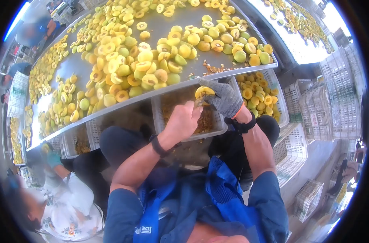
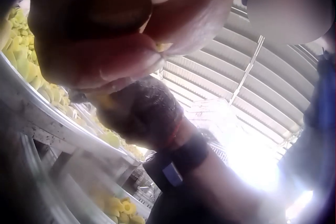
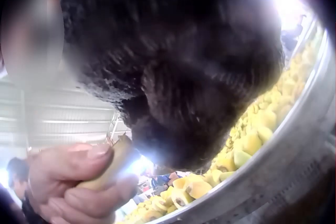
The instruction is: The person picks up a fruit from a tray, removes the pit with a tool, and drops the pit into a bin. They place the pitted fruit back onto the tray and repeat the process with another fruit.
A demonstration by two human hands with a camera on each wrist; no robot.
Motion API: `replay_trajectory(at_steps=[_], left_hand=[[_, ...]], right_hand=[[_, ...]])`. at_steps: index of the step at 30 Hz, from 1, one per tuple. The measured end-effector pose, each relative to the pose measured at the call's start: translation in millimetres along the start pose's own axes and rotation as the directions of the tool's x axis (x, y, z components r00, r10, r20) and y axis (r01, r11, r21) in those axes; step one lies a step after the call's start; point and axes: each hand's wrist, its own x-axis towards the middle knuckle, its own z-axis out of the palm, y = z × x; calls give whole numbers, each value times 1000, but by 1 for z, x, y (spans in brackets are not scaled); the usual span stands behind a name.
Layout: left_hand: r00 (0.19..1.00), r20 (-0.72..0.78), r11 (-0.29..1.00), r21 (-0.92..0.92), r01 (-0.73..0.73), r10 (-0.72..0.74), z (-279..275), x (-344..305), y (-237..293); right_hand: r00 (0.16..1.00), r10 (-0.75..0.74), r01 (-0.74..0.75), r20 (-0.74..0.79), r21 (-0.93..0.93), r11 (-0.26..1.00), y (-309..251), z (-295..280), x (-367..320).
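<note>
My right hand [image 1: 224, 98], in a grey knitted glove, holds a yellow apricot half [image 1: 202, 92] between thumb and fingers just off the table's front edge. My bare left hand [image 1: 182, 120] is right beside it, with thumb and fingers curled toward the fruit. In the right wrist view, the bare thumb and forefinger pinch a yellowish, elongated thing [image 3: 114, 163]; I cannot tell what it is. Under both hands is a white crate [image 1: 223, 130] with brown and orange bits inside. The metal table [image 1: 160, 25] bears heaps of apricot halves [image 1: 111, 56], some showing brown pits.
A raised metal rim [image 1: 127, 99] edges the table. Loose pits [image 1: 215, 69] lie near it. Right of the hands stands another crate [image 1: 285, 115] with apricot halves. Stacked white crates [image 1: 340, 93] rise farther right. Another person [image 1: 69, 202] sits close on the left.
</note>
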Motion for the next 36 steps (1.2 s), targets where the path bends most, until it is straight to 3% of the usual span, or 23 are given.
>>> replay_trajectory(at_steps=[2, 5, 8, 11, 14, 19, 22, 25, 26, 29, 32, 35, 36], left_hand=[[1000, -18, 999, -39, 18, -18, 2, -1, 2], [997, -68, 994, -97, 41, -48, 8, -1, 4], [998, -46, 996, -80, 32, -36, 8, 1, 4], [1000, 17, 998, -66, 8, -7, 4, 1, 3], [998, 63, 999, -39, -13, 16, 4, 1, 1], [991, 128, 998, -54, -21, 27, -1, 1, -6], [929, 313, 925, -252, 283, -199, -10, 0, 8], [842, 456, 811, -351, 468, -288, -22, 0, 25], [829, 478, 794, -364, 487, -289, -25, 1, 24], [800, 520, 745, -397, 536, -299, -27, 2, 21], [796, 513, 712, -423, 561, -322, -27, 3, 22], [807, 504, 699, -457, 551, -306, -30, 4, 21], [809, 510, 704, -458, 543, -292, -31, 5, 19]], right_hand=[[999, -46, 46, -25, 7, 999, -2, 3, -1], [967, -49, 33, -251, -67, 997, 6, 31, -5], [980, 53, -53, -190, 0, 999, 10, 27, -3], [993, 103, -113, 53, 256, 960, 9, 6, 2], [985, 41, -78, 169, 219, 973, 2, -10, 5], [987, -151, 148, 54, 59, 987, 5, -6, 2], [972, -223, 221, 80, 24, 975, 6, -10, 1], [941, -317, 322, 121, -24, 946, -5, -26, 4], [927, -353, 361, 131, -49, 931, -8, -30, 5], [938, -284, 255, 198, 158, 954, 1, -28, 8], [944, -317, 300, 97, 155, 941, 1, -17, 7], [944, -312, 319, -103, 61, 946, -10, -4, -1], [953, -285, 294, -100, 104, 950, -10, -5, -3]])
